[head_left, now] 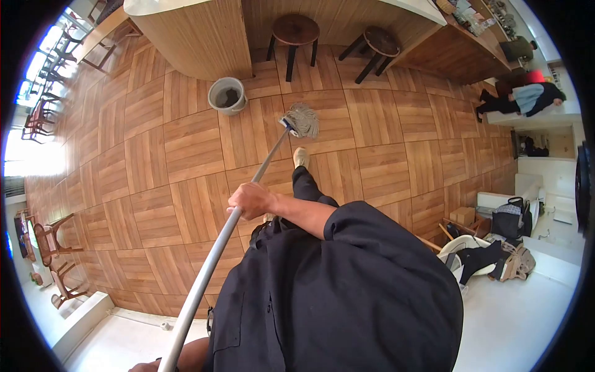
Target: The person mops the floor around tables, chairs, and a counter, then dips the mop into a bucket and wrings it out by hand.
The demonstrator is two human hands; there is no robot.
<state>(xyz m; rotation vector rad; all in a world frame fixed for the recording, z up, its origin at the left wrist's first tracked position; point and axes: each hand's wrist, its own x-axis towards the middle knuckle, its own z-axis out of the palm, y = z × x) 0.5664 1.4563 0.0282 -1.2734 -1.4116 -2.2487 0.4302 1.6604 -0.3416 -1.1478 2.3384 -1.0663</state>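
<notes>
A long grey mop handle runs from the bottom edge up to a mop head with pale strands, which lies on the wooden floor. My right hand is wrapped round the middle of the handle. Low in the view, my left hand is at the handle's near end, mostly cut off by the frame edge, its fingers closed round it as far as they show. To the left of the mop head stands a grey bucket with dark water in it.
Two round stools stand by the wooden counter ahead. A person is at the far right. Chairs and tables line the left. Bags and a chair with clothes are on the right.
</notes>
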